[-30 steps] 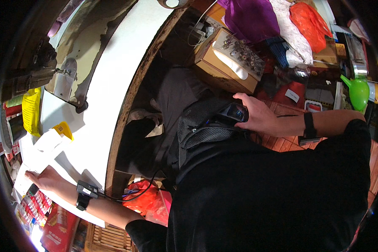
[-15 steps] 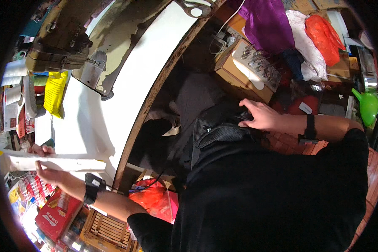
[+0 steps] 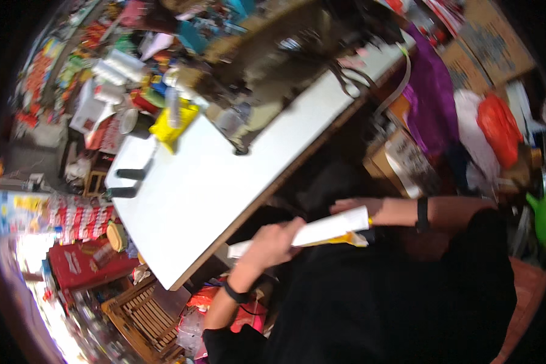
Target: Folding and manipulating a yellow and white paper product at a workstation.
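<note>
A long, flat white piece with yellow along its lower edge (image 3: 330, 229) lies across my lap; blur hides what kind of thing it is. My left hand (image 3: 272, 244) is wrapped round it toward its left end. Behind its right end is my right hand (image 3: 357, 206), fingers stretched out to the left and smeared a little; I see nothing held in it. In front of me stands a white-topped table (image 3: 188, 206) with a dark sewing machine (image 3: 273, 45) at its far side.
Black-handled scissors (image 3: 350, 82) lie near the table's right end. A yellow packet (image 3: 175, 124) and two short dark bars (image 3: 127, 174) are on its left. A slatted wooden stool (image 3: 144, 324) stands lower left, a cardboard box (image 3: 385, 164) and purple cloth (image 3: 431, 91) at right.
My left hand has brought the white piece from the table's left side to my lap. My right hand has left the dark mesh bag at my waist. The view has swung left.
</note>
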Motion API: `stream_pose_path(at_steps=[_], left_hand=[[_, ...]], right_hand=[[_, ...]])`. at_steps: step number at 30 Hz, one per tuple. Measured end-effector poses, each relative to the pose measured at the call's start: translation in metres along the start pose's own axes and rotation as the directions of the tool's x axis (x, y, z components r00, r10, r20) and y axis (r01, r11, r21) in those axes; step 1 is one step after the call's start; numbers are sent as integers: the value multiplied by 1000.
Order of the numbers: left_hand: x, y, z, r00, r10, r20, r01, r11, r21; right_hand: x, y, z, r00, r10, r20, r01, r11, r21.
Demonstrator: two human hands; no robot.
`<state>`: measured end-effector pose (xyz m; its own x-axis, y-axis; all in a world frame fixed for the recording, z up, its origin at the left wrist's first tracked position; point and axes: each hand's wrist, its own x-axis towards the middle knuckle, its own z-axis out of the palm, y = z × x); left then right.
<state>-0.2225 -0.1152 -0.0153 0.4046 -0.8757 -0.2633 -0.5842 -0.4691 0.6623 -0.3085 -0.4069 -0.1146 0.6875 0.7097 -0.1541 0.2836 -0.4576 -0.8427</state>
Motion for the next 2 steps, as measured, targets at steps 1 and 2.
stream_pose_path(at_steps=[1, 2], left_hand=[[1, -3, 14, 1000, 1, 3, -1, 999, 36], [2, -4, 2, 999, -3, -44, 6, 998, 64]], right_hand=[[8, 5, -10, 987, -51, 150, 73, 988, -140], [8, 15, -2, 995, 34, 93, -32, 999, -26]])
